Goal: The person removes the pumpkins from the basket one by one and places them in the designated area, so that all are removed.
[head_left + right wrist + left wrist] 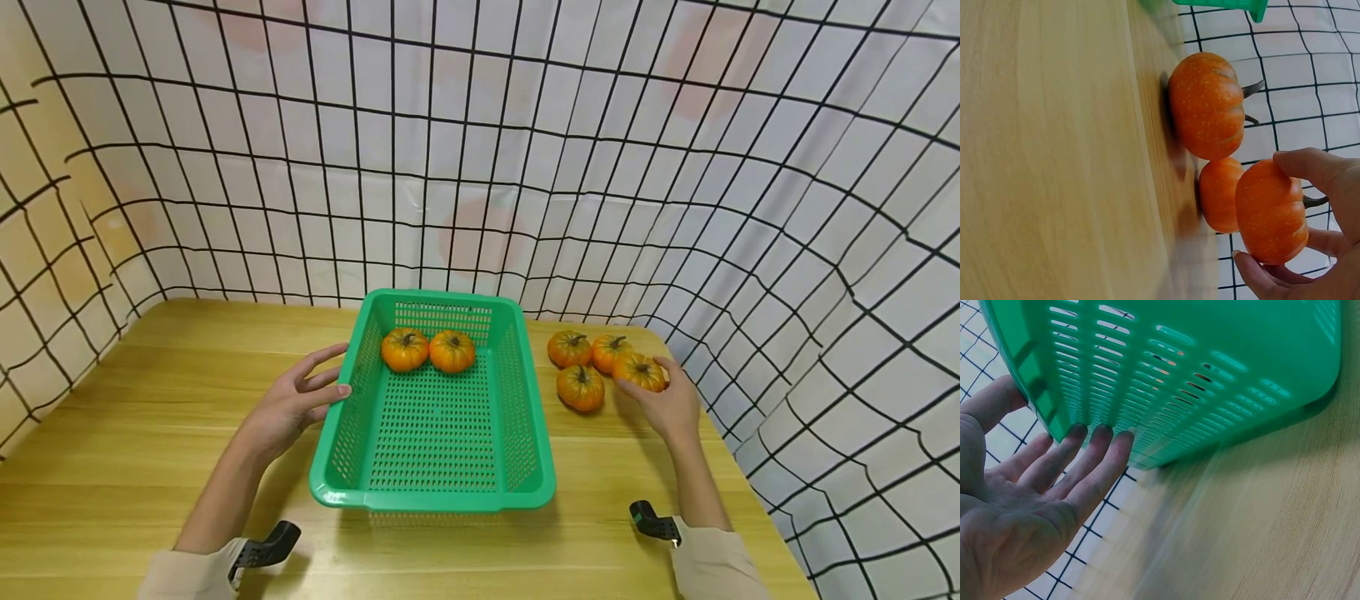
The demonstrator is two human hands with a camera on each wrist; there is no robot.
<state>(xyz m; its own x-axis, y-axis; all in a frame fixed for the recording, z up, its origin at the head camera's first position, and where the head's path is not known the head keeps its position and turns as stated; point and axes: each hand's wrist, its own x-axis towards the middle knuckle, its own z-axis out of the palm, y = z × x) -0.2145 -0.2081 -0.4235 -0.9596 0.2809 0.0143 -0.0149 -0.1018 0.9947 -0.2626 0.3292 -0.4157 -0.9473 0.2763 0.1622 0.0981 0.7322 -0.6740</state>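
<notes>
A green plastic basket [433, 500] with slotted walls stands mid-table, two small orange pumpkins [405, 350] side by side at its far end. At its left side, my left hand [288, 408] holds the rim, thumb over the edge; the left wrist view shows fingertips [1124, 439] against the outer slotted wall [1235, 412]. My right hand [672, 406] grips a small orange pumpkin [1272, 212] between thumb and fingers, raised off the tabletop. Beside it are three more pumpkins, one nearer [581, 388] and two behind [569, 348] [609, 352].
Under everything is a wood-grain table [150, 433]. White sheeting with a black wire grid [480, 167] rises behind the table and along both sides. A black wrist device [273, 546] sits at each sleeve.
</notes>
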